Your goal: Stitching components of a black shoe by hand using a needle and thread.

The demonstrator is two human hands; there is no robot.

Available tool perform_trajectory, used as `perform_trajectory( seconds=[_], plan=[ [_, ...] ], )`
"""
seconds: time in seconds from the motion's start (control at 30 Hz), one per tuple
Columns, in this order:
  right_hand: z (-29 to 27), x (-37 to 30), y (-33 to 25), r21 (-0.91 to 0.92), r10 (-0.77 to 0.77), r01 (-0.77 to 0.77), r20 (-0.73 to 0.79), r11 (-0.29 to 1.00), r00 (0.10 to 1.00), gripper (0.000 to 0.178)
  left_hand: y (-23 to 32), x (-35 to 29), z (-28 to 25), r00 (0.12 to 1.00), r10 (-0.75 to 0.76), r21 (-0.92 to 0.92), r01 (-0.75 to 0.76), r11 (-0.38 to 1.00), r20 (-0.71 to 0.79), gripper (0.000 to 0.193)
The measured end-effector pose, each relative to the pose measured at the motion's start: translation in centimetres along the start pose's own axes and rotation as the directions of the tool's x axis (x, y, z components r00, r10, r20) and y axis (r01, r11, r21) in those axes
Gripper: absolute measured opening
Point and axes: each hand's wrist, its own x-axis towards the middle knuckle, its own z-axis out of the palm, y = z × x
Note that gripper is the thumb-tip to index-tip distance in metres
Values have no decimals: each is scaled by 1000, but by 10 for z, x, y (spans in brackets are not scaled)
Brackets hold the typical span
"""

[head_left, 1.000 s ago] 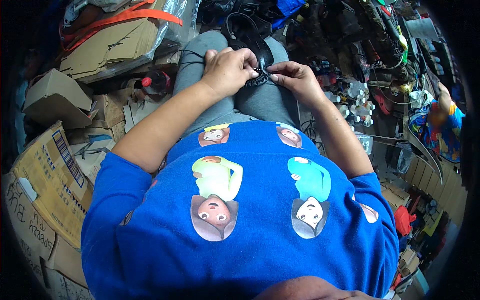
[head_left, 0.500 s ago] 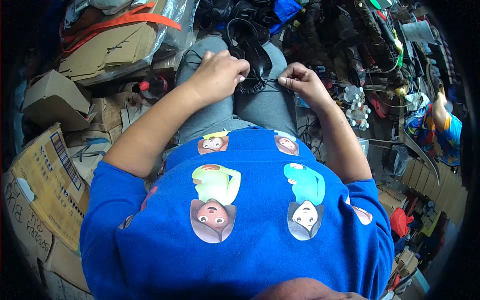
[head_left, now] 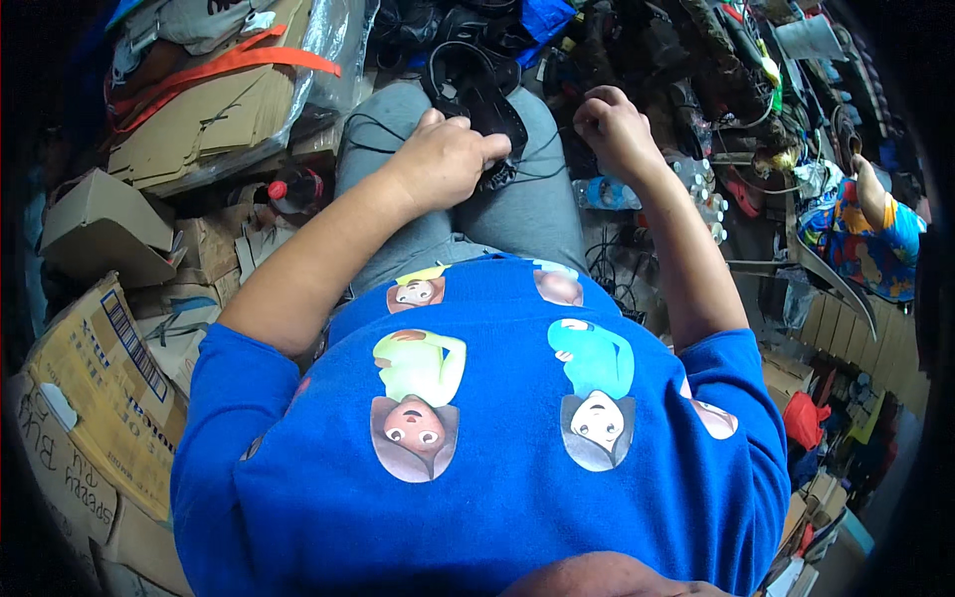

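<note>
Black rubbery shoe sole (head_left: 477, 90), long and narrow, lies across the person's grey-trousered lap (head_left: 527, 209) in the single head view, seen from above; its long axis runs away from the body, one end under the left hand and the other pointing toward the clutter beyond the knees. The left hand (head_left: 450, 159) is curled closed over the near end of the sole, knuckles up, pressing it to the thigh. The right hand (head_left: 615, 127) is drawn into a loose fist just to the right of the sole and apart from it; a thin dark thread (head_left: 542, 177) seems to run from under the left hand toward it, though whether the fingers pinch that thread I cannot tell. The left hand is therefore the nearer one, on the sole itself, with the right off to its side. A blue printed shirt (head_left: 497, 468) fills the foreground. Flattened brown cardboard boxes (head_left: 90, 368) lie to the left, a red-capped bottle (head_left: 293, 189) beside them.
</note>
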Motion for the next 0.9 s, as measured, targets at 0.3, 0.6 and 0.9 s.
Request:
perform_trajectory(
  seconds=[0.3,0.6,0.9],
  plan=[
    [-19,9,-89,-430,-323,512,440,743,838,11,-4,-7,-4,999,-44,-5,44,999,6,14],
    [4,3,-65,-209,-379,486,402,849,834,15,-21,-37,-8,989,120,163,-105,981,-88,19],
    [-38,-44,45,856,273,-324,225,404,935,9,-71,-142,-102,813,-547,-592,344,729,-201,10]
  ],
)
